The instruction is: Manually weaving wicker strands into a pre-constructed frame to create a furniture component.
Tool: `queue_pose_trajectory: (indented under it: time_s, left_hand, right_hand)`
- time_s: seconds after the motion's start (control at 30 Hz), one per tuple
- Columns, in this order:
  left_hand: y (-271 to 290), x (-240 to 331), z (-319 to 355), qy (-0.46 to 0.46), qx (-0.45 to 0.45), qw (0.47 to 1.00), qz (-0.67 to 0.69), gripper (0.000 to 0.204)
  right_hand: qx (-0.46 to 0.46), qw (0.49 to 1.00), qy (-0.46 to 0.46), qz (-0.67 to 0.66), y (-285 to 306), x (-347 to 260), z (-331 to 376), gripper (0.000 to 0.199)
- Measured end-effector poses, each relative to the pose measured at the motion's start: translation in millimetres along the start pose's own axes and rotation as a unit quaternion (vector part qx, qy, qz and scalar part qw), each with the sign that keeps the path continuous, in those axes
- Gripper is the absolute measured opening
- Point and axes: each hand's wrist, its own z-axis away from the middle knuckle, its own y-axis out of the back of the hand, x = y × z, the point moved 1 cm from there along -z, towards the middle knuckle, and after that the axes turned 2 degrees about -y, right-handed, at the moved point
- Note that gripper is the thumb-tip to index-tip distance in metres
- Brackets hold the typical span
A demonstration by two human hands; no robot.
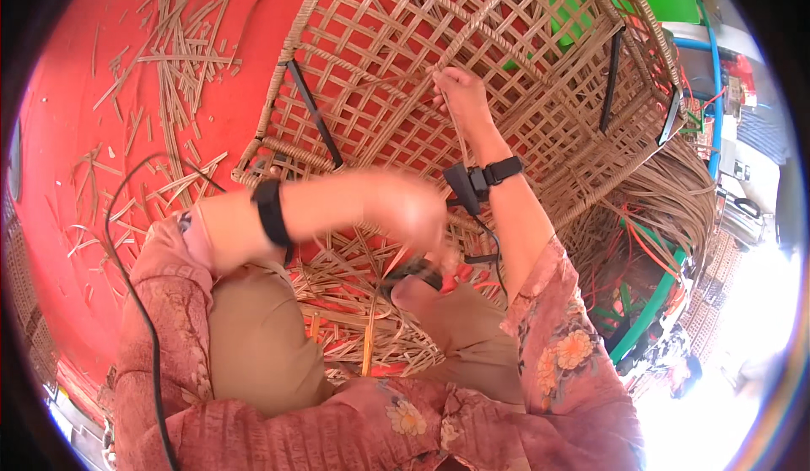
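The right hand [462, 96] pinches a thin strip [457, 128] at the woven basket [481, 22]. The left hand [418, 218] is blurred; I cannot tell how its fingers stand.

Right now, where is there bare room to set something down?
On the red floor covering: lower left, outside the black cable; narrower, between the loose weaving strips and the left rim of the open-weave basket. Crowded: between the knees, littered with more strips; and right of the basket, where a thick strip bundle lies.
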Motion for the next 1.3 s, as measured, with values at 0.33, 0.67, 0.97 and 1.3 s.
queue_pose_trajectory:
  time_s: [0.33, 0.67, 0.97, 1.3]
  left_hand:
    - [90, -152, -46, 0.101, 0.524, 0.84, 0.098, 0.026]
    - [97, -155, -61, 0.055, 0.509, 0.853, 0.097, 0.024]
    - [113, -142, -30, 0.103, 0.315, 0.916, 0.228, 0.021]
    - [99, -148, -26, 0.17, 0.357, 0.906, -0.153, 0.029]
  right_hand:
    - [-0.006, 1.0, -0.03, -0.002, -7, 2, 1, 0.017]
    - [0.064, 0.997, -0.016, -0.035, 8, 20, -10, 0.018]
    - [0.08, 0.994, -0.059, -0.037, -14, 19, -19, 0.022]
    - [-0.035, 0.996, 0.026, 0.078, -20, 18, -20, 0.016]
